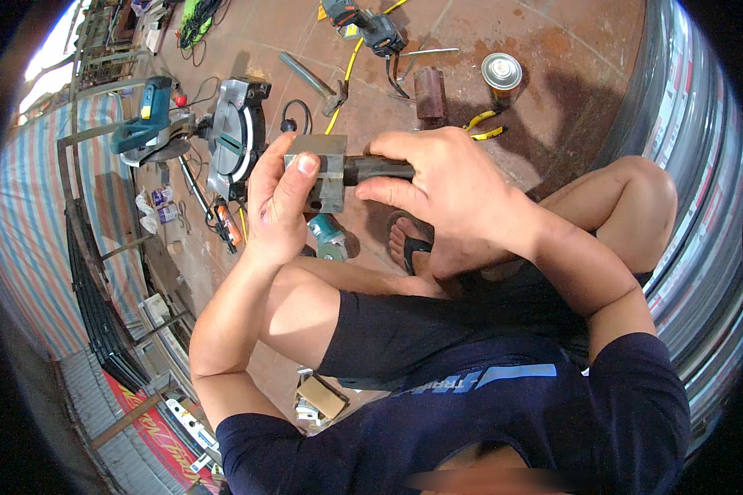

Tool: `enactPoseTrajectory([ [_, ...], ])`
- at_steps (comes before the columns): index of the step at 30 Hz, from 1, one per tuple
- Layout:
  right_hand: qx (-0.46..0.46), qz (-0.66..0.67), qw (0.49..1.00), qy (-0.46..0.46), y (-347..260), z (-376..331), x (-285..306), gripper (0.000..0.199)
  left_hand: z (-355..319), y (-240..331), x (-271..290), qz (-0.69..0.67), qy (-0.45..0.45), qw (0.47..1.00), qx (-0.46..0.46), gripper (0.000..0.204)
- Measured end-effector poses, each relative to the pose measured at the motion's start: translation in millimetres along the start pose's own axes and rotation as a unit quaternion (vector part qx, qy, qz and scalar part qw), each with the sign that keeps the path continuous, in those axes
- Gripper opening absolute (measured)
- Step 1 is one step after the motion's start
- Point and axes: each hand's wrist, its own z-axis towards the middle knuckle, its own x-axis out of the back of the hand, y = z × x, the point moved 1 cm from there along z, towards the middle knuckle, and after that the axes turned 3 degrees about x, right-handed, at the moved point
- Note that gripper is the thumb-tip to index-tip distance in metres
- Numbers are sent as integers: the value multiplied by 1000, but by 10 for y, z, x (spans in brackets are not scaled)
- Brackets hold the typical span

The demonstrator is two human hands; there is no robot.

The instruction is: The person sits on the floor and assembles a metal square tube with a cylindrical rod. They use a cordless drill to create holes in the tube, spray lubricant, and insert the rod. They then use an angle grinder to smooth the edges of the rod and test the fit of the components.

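Clasping a grey, angular metal block [328, 154] in the left hand [277, 205] and pinching the dark, round shaft [380, 171] adjoining it in the right hand [454, 186], holding both above the floor [470, 29], covering part of the block with the left thumb [300, 176], and facing a miter saw [239, 136], can [502, 74] and yellow-handled pliers [489, 133].

Head camera: sat on the wearer's head, left of a side-by-side pair
Facing: looked downward, upright and unmirrored, over the left hand [276, 198], the right hand [458, 186] and the floor [252, 37] beyond
Nearness: shirt [504, 425] closest, at the lower edge; hands farther out
Fisheye rim: bent the striped sheet [45, 247] at left, wrapped stack [698, 206] at right
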Motion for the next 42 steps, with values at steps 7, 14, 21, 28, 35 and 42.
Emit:
enactPoseTrajectory([
  [7, -206, 223, 946, -109, 278, 103, 42, 45, 179, 136, 336, 421, -33, 859, -290, 57],
  [14, -193, -1, 981, -26, 910, -15, -179, 43, 405, -519, 1405, 397, -10, 918, 19, 57],
  [21, -206, -137, 959, -137, 1732, -522, -821, 41, -75, -2537, 635, 507, -180, 838, 89, 63],
  [28, -351, -102, 908, -204, 1747, -335, -1387, 46, -290, -3432, -302, 430, -9, 896, 109, 61],
  [35, -251, -113, 886, -373, 1388, 156, -2468, 39, -801, -3206, -210, 338, 40, 933, 119, 52],
  [42, 130, -209, 733, -634, 1236, 1113, -3523, 35, -1481, -2401, 516, 204, 4, 962, 183, 44],
])
